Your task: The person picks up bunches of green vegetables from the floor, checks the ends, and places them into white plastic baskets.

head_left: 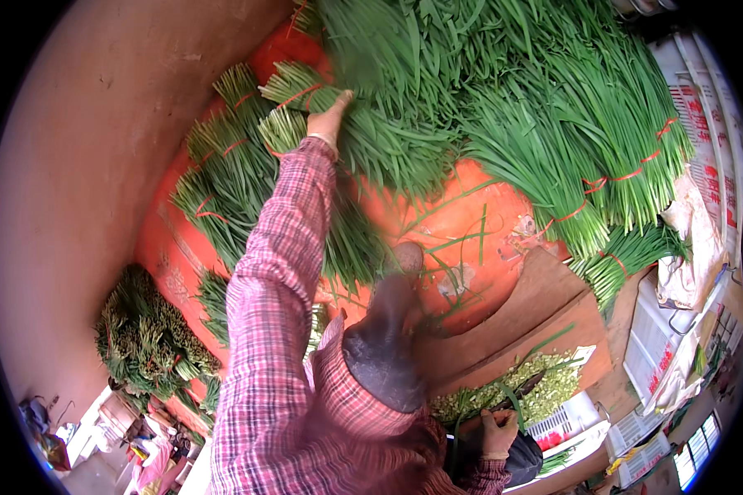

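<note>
My left hand reaches far forward and grips a bundle of garlic chives near its red tie, with the pale stem ends to the left. Beside it lie more tied bundles. My right hand is low at the right, its fingers curled beside chopped pale green stem bits. A long leaf passes by its fingers, and a dark, narrow, blade-like thing lies among the bits; whether the hand holds either cannot be told.
A large heap of chives covers the far side, over orange sheeting with loose leaves. A brown board lies at the right, by white plastic crates. A dark boot-like shape stands centrally. Darker bundles lie by the left wall.
</note>
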Available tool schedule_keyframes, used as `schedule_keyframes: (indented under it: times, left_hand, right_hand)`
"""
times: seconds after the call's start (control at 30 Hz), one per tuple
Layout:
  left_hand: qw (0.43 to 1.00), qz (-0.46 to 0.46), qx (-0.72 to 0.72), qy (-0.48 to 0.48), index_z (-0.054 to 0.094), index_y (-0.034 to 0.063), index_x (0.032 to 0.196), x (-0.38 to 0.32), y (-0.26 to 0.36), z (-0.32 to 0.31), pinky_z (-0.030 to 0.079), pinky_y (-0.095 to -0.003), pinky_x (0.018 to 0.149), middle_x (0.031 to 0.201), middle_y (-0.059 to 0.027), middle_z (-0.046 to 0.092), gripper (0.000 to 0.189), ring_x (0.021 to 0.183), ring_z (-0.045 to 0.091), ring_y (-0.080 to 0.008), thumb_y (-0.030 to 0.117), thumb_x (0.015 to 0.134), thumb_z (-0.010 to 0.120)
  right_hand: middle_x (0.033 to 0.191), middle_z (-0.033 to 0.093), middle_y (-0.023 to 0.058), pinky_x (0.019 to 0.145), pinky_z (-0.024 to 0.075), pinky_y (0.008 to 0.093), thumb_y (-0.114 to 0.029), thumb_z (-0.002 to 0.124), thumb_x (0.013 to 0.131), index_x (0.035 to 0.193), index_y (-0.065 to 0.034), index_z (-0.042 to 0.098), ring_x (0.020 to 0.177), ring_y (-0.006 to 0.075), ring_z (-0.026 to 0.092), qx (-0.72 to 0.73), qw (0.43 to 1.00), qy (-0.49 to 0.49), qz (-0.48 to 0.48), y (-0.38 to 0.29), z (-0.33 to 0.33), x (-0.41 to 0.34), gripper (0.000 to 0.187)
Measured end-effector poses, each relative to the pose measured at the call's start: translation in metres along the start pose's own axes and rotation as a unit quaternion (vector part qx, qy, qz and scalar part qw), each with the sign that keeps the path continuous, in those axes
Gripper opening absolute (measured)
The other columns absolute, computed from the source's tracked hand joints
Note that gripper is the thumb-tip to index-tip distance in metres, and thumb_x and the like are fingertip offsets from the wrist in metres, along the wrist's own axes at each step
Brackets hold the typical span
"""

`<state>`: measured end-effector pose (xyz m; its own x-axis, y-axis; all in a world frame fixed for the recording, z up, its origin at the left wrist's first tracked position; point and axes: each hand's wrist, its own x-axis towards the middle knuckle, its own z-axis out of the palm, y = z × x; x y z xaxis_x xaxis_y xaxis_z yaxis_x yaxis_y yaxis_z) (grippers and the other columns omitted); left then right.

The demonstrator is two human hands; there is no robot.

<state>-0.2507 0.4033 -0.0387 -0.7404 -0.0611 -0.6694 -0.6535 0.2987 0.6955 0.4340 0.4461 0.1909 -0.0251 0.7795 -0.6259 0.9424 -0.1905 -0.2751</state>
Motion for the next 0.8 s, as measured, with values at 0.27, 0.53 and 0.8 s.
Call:
schedule_keyframes:
  times: [0.27,0.53,0.8]
  left_hand:
    - [0.923,0.04,-0.357,-0.138,0.068,0.0027,0.115,0.027,-0.059,-0.026,0.06,-0.0456,0.092,0.107,-0.0089,0.075,0.032,0.096,0.073,-0.0271,0.017,0.088,0.077]
    - [0.761,0.146,-0.516,-0.366,0.044,0.0118,0.156,-0.023,-0.034,-0.086,0.047,-0.0536,0.113,0.15,-0.0124,0.055,0.098,0.136,0.054,-0.0338,0.078,0.086,0.064]
    - [0.626,0.136,-0.617,-0.457,0.041,0.0082,0.157,-0.079,-0.011,-0.037,0.047,-0.0521,0.115,0.155,-0.0135,0.05,0.097,0.139,0.052,-0.0331,0.074,0.089,0.063]
  right_hand:
    - [0.068,0.057,0.0,0.062,0.0465,0.0293,-0.015,0.09,0.075,0.082,-0.0063,0.062,0.062,0.012,0.05,-0.013,1.0,0.009,-0.002,-0.005,-0.001,0.001,0.03]
    - [0.067,0.053,-0.0028,0.058,0.0404,0.0266,-0.014,0.089,0.076,0.078,-0.0076,0.057,0.061,0.0084,0.044,0.007,0.998,0.012,-0.057,-0.001,0.001,0.004,0.032]
    - [0.067,0.051,-0.0019,0.059,0.0406,0.0282,-0.015,0.089,0.077,0.079,-0.0064,0.059,0.061,0.0101,0.044,0.036,0.999,0.005,-0.023,0.002,0.0,0.001,0.031]
